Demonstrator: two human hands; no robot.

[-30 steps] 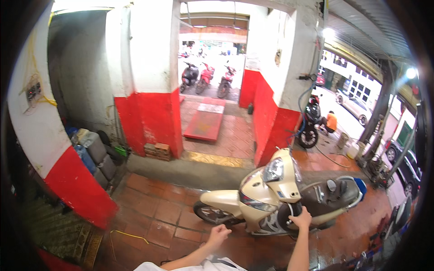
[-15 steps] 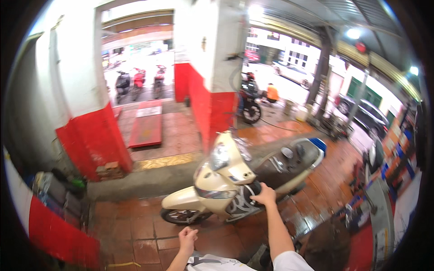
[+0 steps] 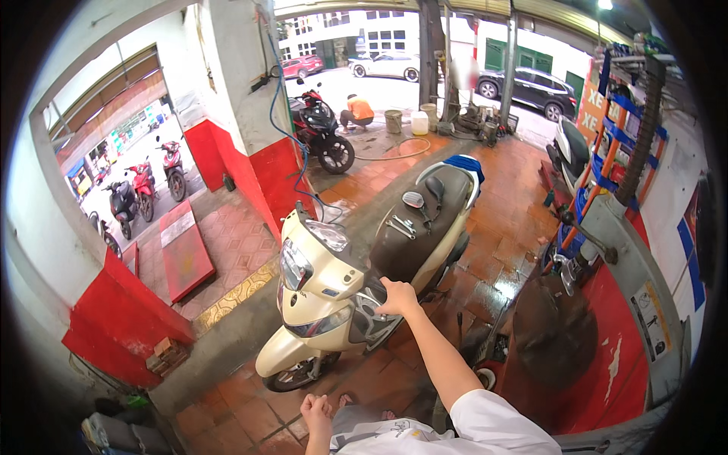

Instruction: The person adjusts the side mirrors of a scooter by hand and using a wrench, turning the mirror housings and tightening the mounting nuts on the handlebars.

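A cream scooter (image 3: 311, 303) stands in front of me, its front wheel toward the lower left. My right hand (image 3: 398, 296) reaches out to its handlebar and is closed around the dark handlebar grip (image 3: 374, 287), which my fingers partly hide. Close to my body, my left hand (image 3: 317, 413) is curled into a loose fist, apart from the scooter; nothing shows in it. On the brown seat (image 3: 394, 244) lie metal spanners (image 3: 402, 226), a rounded piece with a pale face (image 3: 413, 199) and a dark rounded piece (image 3: 434, 187) with a stem. A blue cloth (image 3: 464, 164) covers the tail.
To the right stands a grey machine (image 3: 626, 265) with a lever, beside a blue and orange rack (image 3: 614, 152). A raised concrete edge (image 3: 220, 334) runs behind the scooter. A red-and-black motorbike (image 3: 322, 129) and a crouching person in orange (image 3: 358, 111) are farther off. Bricks (image 3: 167, 355) lie at left.
My view has swung right and tilted, so the scooter sits further left and the seat shows more clearly. My right hand stays at the handlebar; my left remains curled near my body.
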